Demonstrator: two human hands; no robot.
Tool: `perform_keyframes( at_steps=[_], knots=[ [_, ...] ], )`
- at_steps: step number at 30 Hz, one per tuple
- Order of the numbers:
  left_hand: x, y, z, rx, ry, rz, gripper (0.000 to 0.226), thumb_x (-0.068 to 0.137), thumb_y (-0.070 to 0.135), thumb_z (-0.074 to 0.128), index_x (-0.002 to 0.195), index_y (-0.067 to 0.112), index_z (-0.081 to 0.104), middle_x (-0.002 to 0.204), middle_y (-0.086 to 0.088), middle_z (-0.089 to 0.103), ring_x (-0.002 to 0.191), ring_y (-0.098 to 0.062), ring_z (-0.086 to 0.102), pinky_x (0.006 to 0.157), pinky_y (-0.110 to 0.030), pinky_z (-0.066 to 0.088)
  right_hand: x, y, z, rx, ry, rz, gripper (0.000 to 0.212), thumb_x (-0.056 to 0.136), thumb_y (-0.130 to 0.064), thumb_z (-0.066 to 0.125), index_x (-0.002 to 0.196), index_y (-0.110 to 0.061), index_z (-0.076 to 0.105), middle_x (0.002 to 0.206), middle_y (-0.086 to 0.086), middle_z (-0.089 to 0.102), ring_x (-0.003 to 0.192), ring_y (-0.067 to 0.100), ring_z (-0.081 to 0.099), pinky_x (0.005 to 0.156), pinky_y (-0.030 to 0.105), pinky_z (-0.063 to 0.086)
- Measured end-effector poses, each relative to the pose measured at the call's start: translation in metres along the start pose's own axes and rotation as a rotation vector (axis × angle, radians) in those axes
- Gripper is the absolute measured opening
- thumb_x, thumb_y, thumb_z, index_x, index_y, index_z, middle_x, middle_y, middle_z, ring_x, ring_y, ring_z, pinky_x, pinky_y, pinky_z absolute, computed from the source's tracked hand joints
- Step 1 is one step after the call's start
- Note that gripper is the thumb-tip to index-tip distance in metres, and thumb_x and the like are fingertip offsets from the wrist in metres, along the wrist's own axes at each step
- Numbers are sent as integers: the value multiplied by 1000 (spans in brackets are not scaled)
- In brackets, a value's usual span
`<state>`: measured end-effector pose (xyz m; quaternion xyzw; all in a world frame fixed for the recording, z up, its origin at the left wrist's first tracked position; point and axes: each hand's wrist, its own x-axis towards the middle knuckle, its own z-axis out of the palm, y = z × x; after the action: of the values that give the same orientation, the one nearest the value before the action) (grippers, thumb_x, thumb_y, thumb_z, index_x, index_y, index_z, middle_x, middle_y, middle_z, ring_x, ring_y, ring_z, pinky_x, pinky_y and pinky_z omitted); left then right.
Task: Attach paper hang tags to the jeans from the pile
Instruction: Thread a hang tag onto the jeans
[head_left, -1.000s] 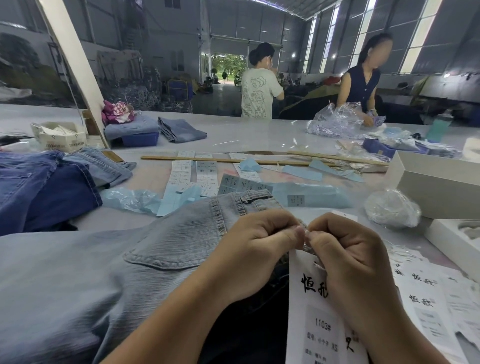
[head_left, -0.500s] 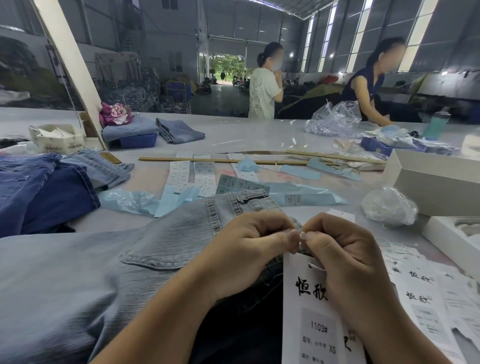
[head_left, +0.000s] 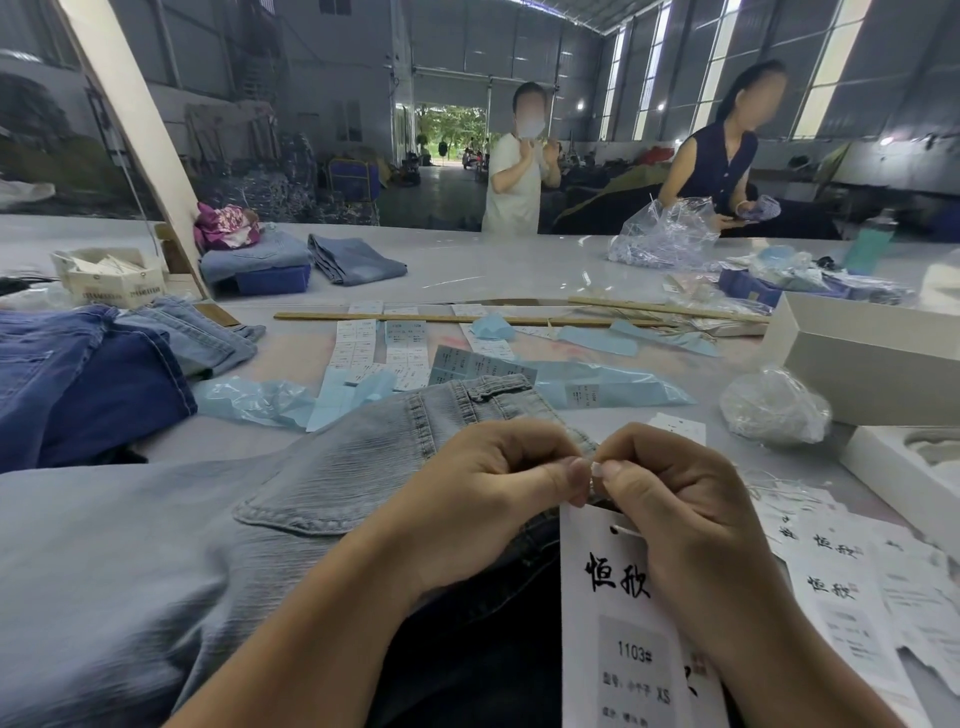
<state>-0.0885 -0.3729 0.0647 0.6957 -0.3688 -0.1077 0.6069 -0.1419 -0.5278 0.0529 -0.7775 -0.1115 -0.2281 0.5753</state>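
Light-blue jeans (head_left: 218, 525) lie across the table in front of me, waistband to the right, back pocket facing up. My left hand (head_left: 488, 493) and my right hand (head_left: 670, 499) meet fingertip to fingertip at the waistband, pinching the fastener of a white paper hang tag (head_left: 618, 613) that hangs below them. The tag shows black characters and "1103#". What exactly is between the fingertips is hidden. A pile of darker jeans (head_left: 88, 379) sits at the left. Loose hang tags (head_left: 841, 577) are spread at the right.
Label strips (head_left: 384, 348) and blue plastic (head_left: 254, 400) lie beyond the jeans, past them a wooden stick (head_left: 467, 318). White boxes (head_left: 872, 358) and a clear bag (head_left: 774, 408) stand at right. Folded jeans (head_left: 353, 262) lie farther back. Two people stand across the table.
My hands stay pinched together at the waistband with the tag. Across the table, the person in white has turned around and the other has shifted.
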Motion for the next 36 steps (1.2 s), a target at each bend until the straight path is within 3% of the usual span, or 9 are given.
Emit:
perform_keyframes(
  at_steps=[2,9,14,17,21,25,31,34,36],
  knots=[
    [0,-1,0,-67,25,2,19,88,28,59,74,20,69,77,1,66,80,-13,61,79,-34,46,-1,0,0,38,24,4,20,83,-22,53,67,-15,61,56,12,51,49,16,48,46,25,37],
    [0,-7,2,-34,149,34,18,95,22,63,83,20,75,80,8,73,83,-3,66,76,-15,48,-2,-2,5,26,149,-71,15,87,-28,60,80,-30,73,62,-11,66,55,0,57,51,11,43],
    [0,-8,3,-28,169,38,20,91,30,60,84,20,76,84,-2,74,85,-16,69,80,-28,53,-6,-2,9,-34,173,-81,8,83,-30,67,81,-28,74,67,5,69,59,26,62,48,30,47],
    [-1,-7,3,-5,175,33,18,90,28,60,81,25,75,81,5,73,83,-9,69,78,-23,51,-6,-1,10,-128,188,-120,7,82,-27,66,77,-28,71,61,3,65,54,22,57,48,29,44],
    [-2,-7,3,28,197,43,19,88,30,61,78,20,73,77,-2,71,77,-14,66,75,-35,52,-6,-1,11,-204,150,-157,11,83,-21,63,73,-25,67,55,0,59,47,13,51,43,19,38],
    [-5,-4,5,45,207,54,23,87,31,61,78,13,71,78,-21,66,73,-39,61,70,-54,50,-5,-3,9,-104,97,-144,23,85,-32,57,65,-22,61,51,2,52,44,9,44,43,17,35],
    [-5,-2,7,64,225,47,20,84,27,61,74,12,69,73,-18,63,64,-24,54,61,-42,45,-1,-1,4,-13,7,-57,31,82,-31,59,57,-14,52,47,0,45,46,10,42,45,21,35],
    [-5,-3,7,71,221,42,20,85,30,61,76,16,70,75,-17,64,68,-33,58,64,-48,49,0,1,4,0,68,-27,27,84,-26,58,59,-15,56,47,0,47,45,9,44,45,20,36],
    [-5,-4,8,107,221,50,19,87,33,64,78,18,71,74,-10,66,72,-33,60,66,-45,50,1,2,3,18,130,8,25,84,-29,57,63,-15,61,50,8,50,47,21,45,47,25,37]
  ],
)
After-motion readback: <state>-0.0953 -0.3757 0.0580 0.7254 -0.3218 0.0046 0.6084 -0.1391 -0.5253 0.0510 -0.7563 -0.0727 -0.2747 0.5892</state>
